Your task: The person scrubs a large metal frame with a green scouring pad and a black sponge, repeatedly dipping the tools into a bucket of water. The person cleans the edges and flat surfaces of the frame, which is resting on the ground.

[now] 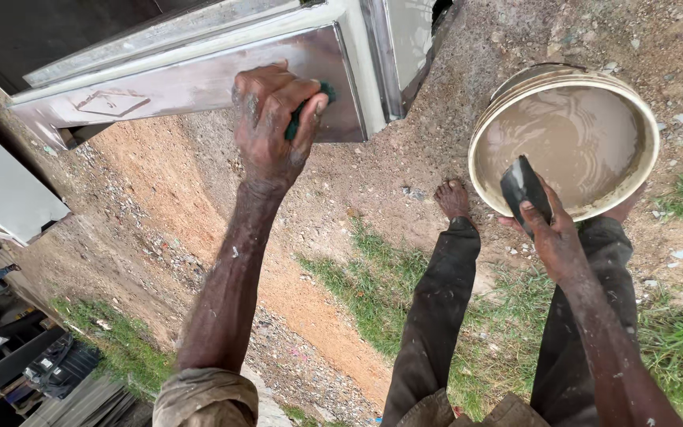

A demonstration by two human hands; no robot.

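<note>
My left hand [272, 126] presses a dark green scouring pad [303, 111] against the shiny face of a grey metal frame [191, 79] at the top of the view. My right hand [551, 229] holds a small dark folded sheet, like sandpaper [522, 184], just over the near rim of a white bucket [484, 130] filled with muddy brown water. My bare left foot [452, 198] stands on the dirt beside the bucket, and my dark trousers [436, 308] show below.
The ground is bare reddish dirt [191, 205] with gravel and patches of grass [365, 292]. A pale panel [1, 190] leans at the left edge. Dark clutter and boards [57, 372] lie in the bottom left corner.
</note>
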